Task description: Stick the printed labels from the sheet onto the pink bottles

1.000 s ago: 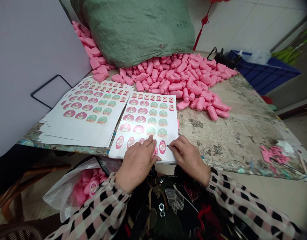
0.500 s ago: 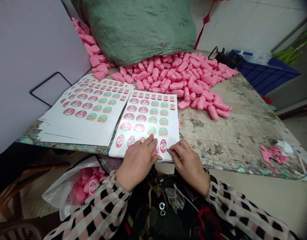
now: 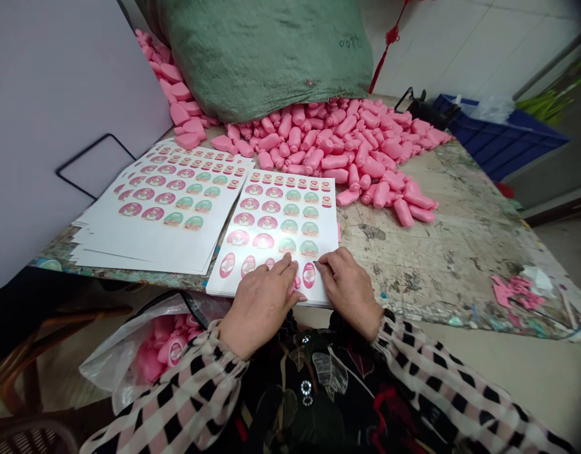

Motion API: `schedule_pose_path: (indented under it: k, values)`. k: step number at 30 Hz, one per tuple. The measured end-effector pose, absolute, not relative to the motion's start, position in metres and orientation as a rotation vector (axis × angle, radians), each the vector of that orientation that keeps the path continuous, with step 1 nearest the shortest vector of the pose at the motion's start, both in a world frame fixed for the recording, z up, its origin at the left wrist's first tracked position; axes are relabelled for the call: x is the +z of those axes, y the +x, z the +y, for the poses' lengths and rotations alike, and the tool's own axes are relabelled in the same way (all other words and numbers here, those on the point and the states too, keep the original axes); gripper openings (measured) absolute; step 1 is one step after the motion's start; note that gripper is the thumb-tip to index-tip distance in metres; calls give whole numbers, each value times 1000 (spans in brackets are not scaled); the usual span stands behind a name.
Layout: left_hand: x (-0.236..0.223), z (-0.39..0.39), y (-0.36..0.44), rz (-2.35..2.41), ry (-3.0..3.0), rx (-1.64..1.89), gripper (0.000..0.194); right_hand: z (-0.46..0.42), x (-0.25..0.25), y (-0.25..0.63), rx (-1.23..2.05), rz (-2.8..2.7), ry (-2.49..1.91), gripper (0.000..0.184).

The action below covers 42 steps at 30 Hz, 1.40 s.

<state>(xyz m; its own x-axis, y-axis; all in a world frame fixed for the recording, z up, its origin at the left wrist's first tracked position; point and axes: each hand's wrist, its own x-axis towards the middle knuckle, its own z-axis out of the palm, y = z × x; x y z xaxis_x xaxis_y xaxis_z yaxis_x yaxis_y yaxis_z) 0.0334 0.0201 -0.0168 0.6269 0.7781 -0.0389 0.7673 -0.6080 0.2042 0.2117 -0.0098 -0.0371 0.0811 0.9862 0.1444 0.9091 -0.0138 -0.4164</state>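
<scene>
A stack of sticker sheets (image 3: 276, 291) lies at the table's front edge, printed with pink and green labels. My left hand (image 3: 262, 302) rests on its lower part, fingers closed over a pink bottle (image 3: 297, 283); only its end shows between finger and thumb. At the sheet's right edge, my right hand (image 3: 350, 287) is closed in a pinch beside an oval pink sticker (image 3: 309, 275). A small dark tip pokes out from those fingertips, too little to name. The left palm hides part of the bottom label row.
More sticker sheets (image 3: 143, 243) lie fanned out at left, beside a pale panel (image 3: 49, 126) with a black wire loop. Pink bottles (image 3: 338, 142) are heaped behind, under a green sack (image 3: 271, 57). Pink scraps (image 3: 517, 292) lie at right. A plastic bag (image 3: 125, 372) of pink pieces hangs below.
My right hand has moved slightly up and left, its pinched fingertips now by the upper right of the oval sticker. My left hand stays in place.
</scene>
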Motion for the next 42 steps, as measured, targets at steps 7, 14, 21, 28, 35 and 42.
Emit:
schedule_pose_path:
  k: [7,14,21,28,35,42]
  values:
    - [-15,19,33,1265,2658,81,49,-14,-31,220,350,-1926,-1959,18]
    - [-17,23,32,1234,2614,89,50,-8,-30,226,409,-1954,-1909,15]
    - [-13,28,34,1239,2562,61,56,-7,-29,216,407,-1807,-2040,18]
    - [-12,30,34,1236,2568,45,57,-16,-28,206,244,-1782,-1945,22]
    - [-12,29,34,1211,2574,71,58,-30,-24,207,332,-1531,-1731,22]
    - [-7,28,19,1199,2051,541,45,-29,-25,217,630,-1187,-1666,24]
